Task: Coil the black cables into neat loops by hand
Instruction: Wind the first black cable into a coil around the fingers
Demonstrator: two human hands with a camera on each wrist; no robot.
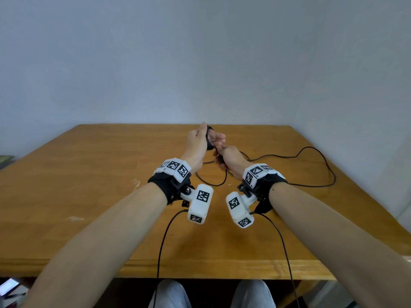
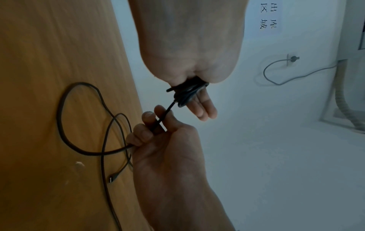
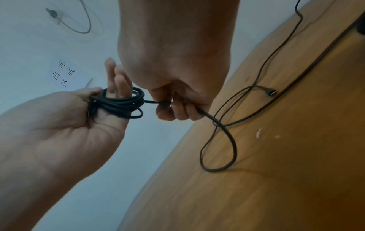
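My left hand is raised over the far middle of the wooden table, fingers straight. A small coil of black cable is wound round those fingers, and the thumb presses it against them. Just below, my right hand is curled in a fist round the cable's free run, a short way from the coil. From that fist the slack drops to the table in a loop. More cable trails off to the right. A plug end lies near the loop.
Thin black leads from the wrist cameras hang over the table's front edge. A plain wall stands right behind the table, with a socket and grey cord and a paper sign. Pale scuffs mark the wood.
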